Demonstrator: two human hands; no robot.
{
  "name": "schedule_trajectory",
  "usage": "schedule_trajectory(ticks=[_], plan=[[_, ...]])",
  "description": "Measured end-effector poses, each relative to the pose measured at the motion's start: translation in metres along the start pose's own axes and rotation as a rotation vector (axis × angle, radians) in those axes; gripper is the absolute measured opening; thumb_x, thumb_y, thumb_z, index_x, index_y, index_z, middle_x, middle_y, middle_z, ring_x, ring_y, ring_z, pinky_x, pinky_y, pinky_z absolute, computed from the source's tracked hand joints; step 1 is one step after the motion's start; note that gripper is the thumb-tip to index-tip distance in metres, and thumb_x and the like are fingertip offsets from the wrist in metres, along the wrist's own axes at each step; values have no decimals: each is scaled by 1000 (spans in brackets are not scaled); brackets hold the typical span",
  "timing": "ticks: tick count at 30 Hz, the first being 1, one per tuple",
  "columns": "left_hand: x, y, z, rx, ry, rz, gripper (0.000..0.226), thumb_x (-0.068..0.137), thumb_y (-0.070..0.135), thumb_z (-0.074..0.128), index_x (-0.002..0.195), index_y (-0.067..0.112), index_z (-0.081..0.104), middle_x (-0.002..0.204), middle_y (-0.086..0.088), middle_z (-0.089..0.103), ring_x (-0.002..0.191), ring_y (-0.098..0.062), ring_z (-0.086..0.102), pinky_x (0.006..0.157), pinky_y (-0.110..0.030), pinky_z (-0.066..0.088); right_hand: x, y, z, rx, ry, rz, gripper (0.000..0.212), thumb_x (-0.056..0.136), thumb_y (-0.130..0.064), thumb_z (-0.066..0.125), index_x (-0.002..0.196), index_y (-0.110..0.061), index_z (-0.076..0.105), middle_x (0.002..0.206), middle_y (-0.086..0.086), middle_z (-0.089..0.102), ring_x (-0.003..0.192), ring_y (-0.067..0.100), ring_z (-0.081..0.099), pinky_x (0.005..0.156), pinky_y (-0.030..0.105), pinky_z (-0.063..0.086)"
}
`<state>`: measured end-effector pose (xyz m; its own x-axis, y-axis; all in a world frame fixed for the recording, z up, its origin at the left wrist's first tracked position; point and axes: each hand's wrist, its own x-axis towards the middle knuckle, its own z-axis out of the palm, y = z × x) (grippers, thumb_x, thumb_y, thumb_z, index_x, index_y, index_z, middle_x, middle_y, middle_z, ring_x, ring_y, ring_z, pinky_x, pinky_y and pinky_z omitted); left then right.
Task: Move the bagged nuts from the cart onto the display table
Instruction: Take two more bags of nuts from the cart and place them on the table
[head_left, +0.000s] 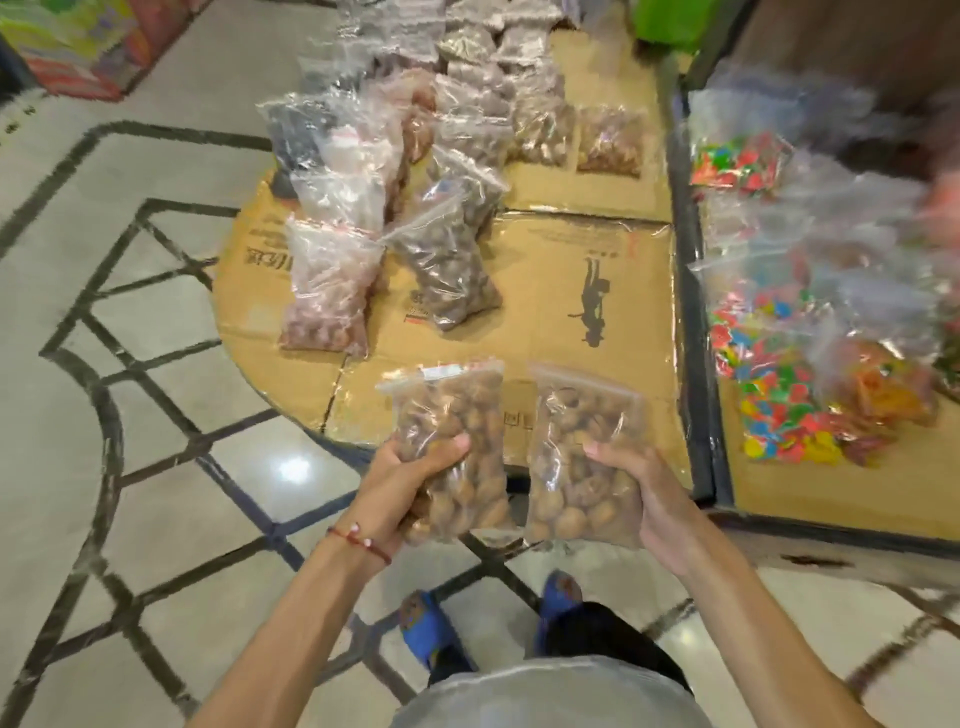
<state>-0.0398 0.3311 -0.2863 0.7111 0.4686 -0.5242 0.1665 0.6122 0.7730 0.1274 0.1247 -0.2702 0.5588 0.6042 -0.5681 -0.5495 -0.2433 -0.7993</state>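
My left hand (415, 478) grips a clear zip bag of light brown nuts (457, 415) from below. My right hand (641, 483) holds a second, similar bag of nuts (576, 467) beside it. Both bags hang upright over the near rim of the round display table (550, 291), which is covered in flattened cardboard. Several other bags of nuts (332, 280) lie in rows on the table's left and far side. A dark nut bag (447, 265) lies near the table's middle.
To the right stands a dark-framed surface (698, 312) that holds bags of coloured candy (769, 379), blurred at the top. Patterned tile floor (130, 415) surrounds the table. My feet in blue sandals (431, 629) stand just below the table edge.
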Motion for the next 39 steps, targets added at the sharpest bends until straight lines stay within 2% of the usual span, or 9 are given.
schedule_trajectory(ticks=[4,7,10,13,21,27,31,34,39], plan=[[38,18,29,81,-67,-23,37,78,19,85,110,6,72,94,-11,77,82,-22,73,67,-27,58,15,-12,-20,110,78,-22,42,69,-29,88,109,-17,83,118,21,78,103,35,76,102,56,55],[61,27,59,151,-60,-32,28,80,20,82,103,6,72,80,-7,74,64,-16,67,53,-22,51,28,-29,-43,168,98,-41,65,61,-33,94,121,-16,78,122,17,78,116,40,73,105,63,54],[84,33,90,175,-59,-11,51,73,23,86,116,3,70,99,-15,78,82,-24,73,67,-29,57,40,-50,-72,161,110,-73,49,64,-28,91,111,-16,82,112,14,81,104,34,77,94,53,60],[106,39,122,213,-56,-1,42,75,22,84,110,6,69,91,-10,77,75,-20,72,62,-26,56,57,-70,-100,134,120,-67,66,62,-28,95,123,-14,72,110,10,82,97,31,80,85,47,64],[161,44,183,138,15,-52,11,91,12,72,87,14,62,57,4,63,41,-6,55,38,-16,42,88,-127,-148,132,-6,-52,42,67,-24,88,107,-15,76,93,7,83,68,20,78,58,28,61],[201,62,187,244,105,-89,18,87,21,80,77,17,66,56,1,61,43,-9,55,41,-17,43,111,-153,-149,136,12,-99,20,74,-19,80,92,-19,71,83,2,81,65,17,77,60,30,63],[238,95,182,338,114,-27,24,75,33,91,81,17,74,78,-12,69,66,-22,61,64,-33,47,132,-165,-138,128,-1,-134,15,71,-18,89,83,-27,86,90,4,82,75,16,78,64,28,62],[274,127,181,385,125,46,20,81,27,87,81,19,69,60,1,66,50,-15,58,50,-24,47,149,-179,-127,148,-1,-142,13,73,-21,85,86,-23,85,88,4,81,73,17,78,60,26,61],[339,187,190,467,106,156,19,84,17,84,95,13,69,69,4,73,55,-7,67,50,-18,52,178,-205,-109,136,40,-127,45,67,-32,91,108,-18,81,104,11,82,88,25,79,80,36,61]])
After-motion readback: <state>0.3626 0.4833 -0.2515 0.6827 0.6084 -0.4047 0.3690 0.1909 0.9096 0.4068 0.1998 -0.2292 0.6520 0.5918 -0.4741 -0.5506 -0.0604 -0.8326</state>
